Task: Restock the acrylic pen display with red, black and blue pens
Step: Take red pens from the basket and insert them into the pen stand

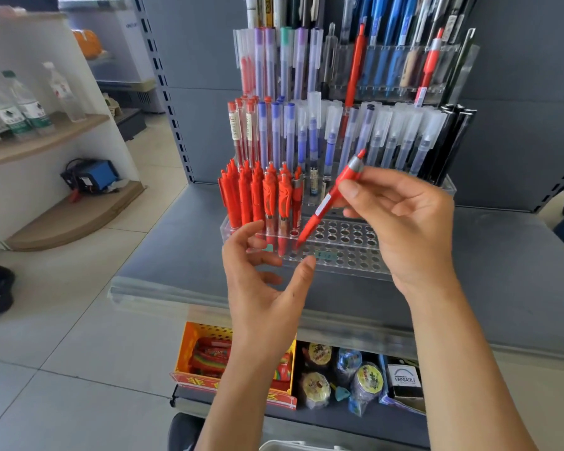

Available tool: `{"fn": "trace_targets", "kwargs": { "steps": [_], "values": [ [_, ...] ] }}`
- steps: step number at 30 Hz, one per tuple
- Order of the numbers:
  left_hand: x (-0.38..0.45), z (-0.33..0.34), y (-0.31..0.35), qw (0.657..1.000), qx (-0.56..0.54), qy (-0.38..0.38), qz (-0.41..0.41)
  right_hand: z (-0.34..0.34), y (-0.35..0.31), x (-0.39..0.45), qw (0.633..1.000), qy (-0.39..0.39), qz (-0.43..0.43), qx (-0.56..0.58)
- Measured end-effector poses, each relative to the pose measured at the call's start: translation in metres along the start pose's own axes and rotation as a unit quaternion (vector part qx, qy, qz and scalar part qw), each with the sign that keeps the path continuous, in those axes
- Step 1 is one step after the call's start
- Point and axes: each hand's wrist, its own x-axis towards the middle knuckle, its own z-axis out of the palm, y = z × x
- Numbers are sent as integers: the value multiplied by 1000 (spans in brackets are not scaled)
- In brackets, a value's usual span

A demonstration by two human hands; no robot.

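R grip [401,219] pinches red pen [319,209], tip at display [355,252].

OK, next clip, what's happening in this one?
A person is restocking a tiered acrylic pen display on a grey shop shelf. The right hand pinches a red pen, tilted, its tip down at a hole in the front tier, not yet upright. The left hand hovers open at the display's front edge, holding nothing. A block of red pens already stands at the left of that tier; most holes to the right are empty.
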Motion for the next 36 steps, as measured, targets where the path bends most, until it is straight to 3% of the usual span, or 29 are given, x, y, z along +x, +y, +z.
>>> {"fn": "trace_targets", "kwargs": {
  "steps": [4,8,23,36],
  "values": [
    [2,-4,-1,1000,-16,-1,-17,3,8,3,996,59,-62,-7],
    [4,-7,-1,999,-27,2,-20,7,18,6,993,56,-92,-57],
    [10,-24,-4,998,-53,24,-25,18,24,9,976,38,-123,-177],
    [13,-28,-6,998,-49,37,-30,27,38,7,964,21,-81,-254]
  ]
}}
